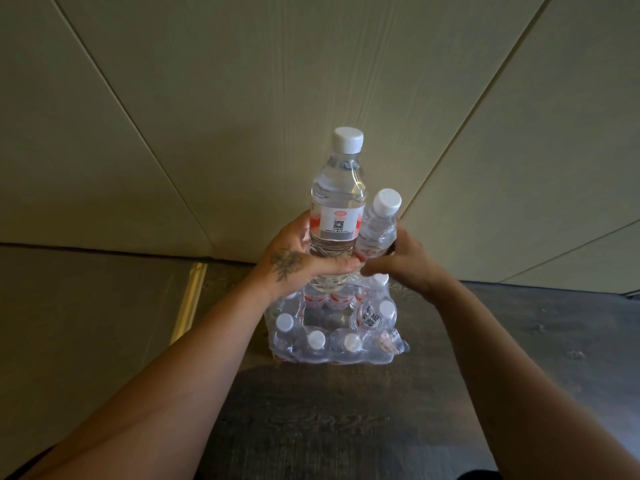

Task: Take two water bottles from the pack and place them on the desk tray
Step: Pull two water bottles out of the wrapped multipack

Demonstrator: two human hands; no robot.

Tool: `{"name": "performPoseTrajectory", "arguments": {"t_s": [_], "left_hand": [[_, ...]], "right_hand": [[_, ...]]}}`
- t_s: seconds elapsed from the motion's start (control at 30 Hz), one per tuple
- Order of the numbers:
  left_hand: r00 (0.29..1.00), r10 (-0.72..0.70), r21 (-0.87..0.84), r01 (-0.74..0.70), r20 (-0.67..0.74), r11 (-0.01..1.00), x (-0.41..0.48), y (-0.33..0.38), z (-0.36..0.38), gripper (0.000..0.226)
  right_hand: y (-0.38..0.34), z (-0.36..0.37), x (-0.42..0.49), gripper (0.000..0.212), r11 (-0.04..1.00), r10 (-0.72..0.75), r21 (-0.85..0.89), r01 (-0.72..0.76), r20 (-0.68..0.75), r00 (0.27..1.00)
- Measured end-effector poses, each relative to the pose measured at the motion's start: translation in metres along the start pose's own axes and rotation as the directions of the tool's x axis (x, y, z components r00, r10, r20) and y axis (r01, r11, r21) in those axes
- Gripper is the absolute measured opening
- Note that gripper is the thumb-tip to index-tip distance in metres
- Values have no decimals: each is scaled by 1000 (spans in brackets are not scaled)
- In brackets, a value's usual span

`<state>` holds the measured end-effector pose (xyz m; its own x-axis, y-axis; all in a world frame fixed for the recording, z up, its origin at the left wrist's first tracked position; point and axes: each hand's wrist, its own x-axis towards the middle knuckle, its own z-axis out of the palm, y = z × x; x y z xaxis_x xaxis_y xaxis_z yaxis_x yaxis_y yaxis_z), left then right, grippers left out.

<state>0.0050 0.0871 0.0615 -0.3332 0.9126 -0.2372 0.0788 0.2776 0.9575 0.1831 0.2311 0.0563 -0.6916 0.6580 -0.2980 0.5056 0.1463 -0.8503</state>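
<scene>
We find both bottles out of the pack (332, 327) and held above it, so the extraction half of the task reads as complete; placement is still outstanding. No desk tray appears anywhere in view, so we cannot say where it stands or how far the carry will be. Our left hand (298, 263) is wrapped around the lower body of the larger bottle (337, 216), thumb across its front below the label. Our right hand (398, 258) is closed around the lower part of the second bottle (379, 226), which sits just beside the first, the two apparently touching at their sides. The larger bottle stands close to upright, long axis vertical, white cap toward the wall panels (311, 64). The second bottle also points cap-up, its axis leaning slightly to the right and its cap lower than the other's. The pack rests on the dark floor (485, 341) near the foot of the wall, its shrink-wrap torn open at the top, with several capped bottles remaining along its near edge. We judge what remains to be the carry to the tray and setting both bottles down there.
</scene>
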Motion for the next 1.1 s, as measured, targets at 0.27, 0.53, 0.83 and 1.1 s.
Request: {"name": "performPoseTrajectory", "arguments": {"t_s": [0.27,0.53,0.83,1.1], "left_hand": [[1000,2,-7,-2,12,1000,1,0,1,71],[999,-22,38,23,-30,999,-2,-9,-11,78],[991,-124,-44,122,-48,992,-35,1,-15,77],[982,-151,-203,127,-110,971,-83,42,-6,66]], "right_hand": [[36,52,2,53,992,-43,-121,26,-142,989],[36,45,-7,75,989,-39,-147,15,-159,987],[31,40,-51,70,997,24,81,-16,-102,995],[-9,59,-104,38,832,38,554,-38,10,999]]}}
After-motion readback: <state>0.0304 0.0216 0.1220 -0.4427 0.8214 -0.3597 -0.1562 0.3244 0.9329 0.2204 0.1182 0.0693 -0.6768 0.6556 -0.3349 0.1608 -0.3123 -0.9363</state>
